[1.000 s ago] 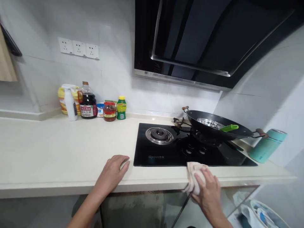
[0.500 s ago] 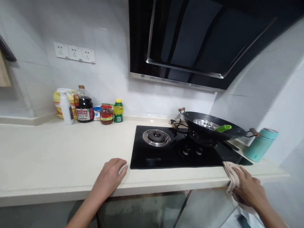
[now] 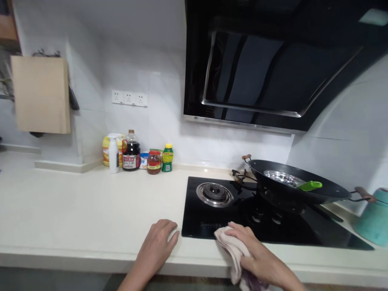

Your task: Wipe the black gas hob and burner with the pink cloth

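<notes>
My right hand [image 3: 253,250] grips a pale, bunched cloth [image 3: 232,246] at the front edge of the black gas stove [image 3: 194,226]. Part of the cloth hangs over the counter's front edge. On the white countertop [image 3: 91,218], just left of the stove's corner, my left hand [image 3: 159,242] rests with its fingers loosely bent and thumb apart, holding nothing. A black wok [image 3: 327,188] sits over the right burner, with a perforated metal piece [image 3: 281,178] and a green handle [image 3: 311,186] inside it. The left burner [image 3: 215,194] is bare.
Along the wall stand a white spray bottle [image 3: 113,155], a dark sauce bottle [image 3: 131,155], a red-lidded jar [image 3: 154,163] and a green bottle [image 3: 167,157]. A teal flask [image 3: 374,222] is at the right. The range hood [image 3: 248,81] overhangs the stove; a cutting board [image 3: 41,97] hangs left.
My right hand has moved the cloth leftward along the stove's front edge, from its right end to near the left corner. The view has turned left; my left hand stays beside the stove.
</notes>
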### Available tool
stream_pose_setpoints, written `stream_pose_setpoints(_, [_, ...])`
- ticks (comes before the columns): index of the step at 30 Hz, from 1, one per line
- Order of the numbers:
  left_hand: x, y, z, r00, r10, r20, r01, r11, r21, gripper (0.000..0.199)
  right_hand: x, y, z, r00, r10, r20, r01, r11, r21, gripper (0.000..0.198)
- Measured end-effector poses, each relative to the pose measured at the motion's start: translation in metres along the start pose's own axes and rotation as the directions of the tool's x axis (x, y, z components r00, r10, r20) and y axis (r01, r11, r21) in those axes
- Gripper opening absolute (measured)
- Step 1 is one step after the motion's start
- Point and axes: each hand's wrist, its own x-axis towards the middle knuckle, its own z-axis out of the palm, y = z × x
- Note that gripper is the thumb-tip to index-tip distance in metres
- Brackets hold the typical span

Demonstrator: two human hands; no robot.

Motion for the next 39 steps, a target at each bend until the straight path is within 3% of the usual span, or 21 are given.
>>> stream_pose_setpoints(2, [0.0, 0.0, 0.001, 1.0, -0.006, -0.015, 0.006, 1.0, -0.002, 0.018, 0.041, -0.027, 0.007, 0.996, 0.014, -0.088, -0.006, 0.996, 0.089, 0.075])
stream_pose_setpoints(4, [0.0, -0.001, 0.001, 1.0, -0.013, -0.019, 0.013, 1.0, -0.006, 0.018, 0.076, -0.049, 0.019, 0.982, 0.057, -0.183, -0.049, 0.998, 0.047, 0.067])
stream_pose_setpoints(7, [0.0, -0.003, 0.002, 1.0, -0.021, -0.009, 0.021, 1.0, -0.018, 0.019, 0.106, -0.07, 0.042, 0.986, 0.073, -0.151, -0.093, 0.986, -0.135, 0.046])
stream_pose_setpoints(9, [0.0, -0.003, 0.002, 1.0, -0.022, -0.006, 0.022, 0.999, -0.03, 0.019, 0.107, -0.074, 0.055, 0.994, 0.051, -0.101, -0.069, 0.979, -0.19, 0.039])
stream_pose_setpoints(12, [0.0, -0.001, 0.0, 0.999, -0.036, 0.001, 0.036, 0.998, -0.044, 0.02, 0.086, -0.065, 0.057, 0.996, 0.011, -0.089, -0.026, 0.985, -0.171, 0.041])
stream_pose_setpoints(15, [0.0, 0.002, -0.003, 0.998, -0.057, 0.023, 0.058, 0.997, -0.047, 0.022, 0.054, -0.037, 0.038, 0.996, 0.02, -0.085, -0.035, 0.983, -0.179, 0.04])
stream_pose_setpoints(20, [-0.001, 0.005, -0.005, 0.997, -0.059, 0.056, 0.061, 0.998, -0.035, 0.023, 0.011, 0.016, -0.006, 0.981, 0.186, -0.061, -0.196, 0.932, -0.304, 0.03])
stream_pose_setpoints(23, [-0.001, 0.004, -0.003, 0.997, -0.044, 0.059, 0.045, 0.999, -0.023, 0.023, 0.005, 0.027, -0.016, 0.95, 0.304, -0.064, -0.306, 0.876, -0.374, 0.028])
stream_pose_setpoints(27, [-0.001, 0.004, -0.001, 0.998, -0.02, 0.052, 0.021, 1.0, -0.006, 0.021, 0.028, 0.013, -0.004, 0.931, 0.357, -0.079, -0.352, 0.818, -0.455, 0.032])
stream_pose_setpoints(32, [-0.001, 0.004, -0.002, 0.998, -0.02, 0.059, 0.02, 1.0, 0.007, 0.021, 0.077, -0.008, 0.018, 0.97, 0.212, 0.116, -0.161, 0.925, -0.343, 0.046])
stream_pose_setpoints(35, [-0.001, 0.004, -0.002, 0.999, -0.014, 0.048, 0.013, 1.0, 0.015, 0.02, 0.105, -0.001, 0.023, 0.958, 0.195, 0.209, -0.143, 0.96, -0.242, 0.059])
stream_pose_setpoints(39, [-0.001, 0.001, 0.0, 0.999, -0.014, 0.03, 0.013, 1.0, 0.013, 0.021, 0.14, 0.018, 0.027, 0.945, 0.252, 0.209, -0.207, 0.954, -0.217, 0.066])
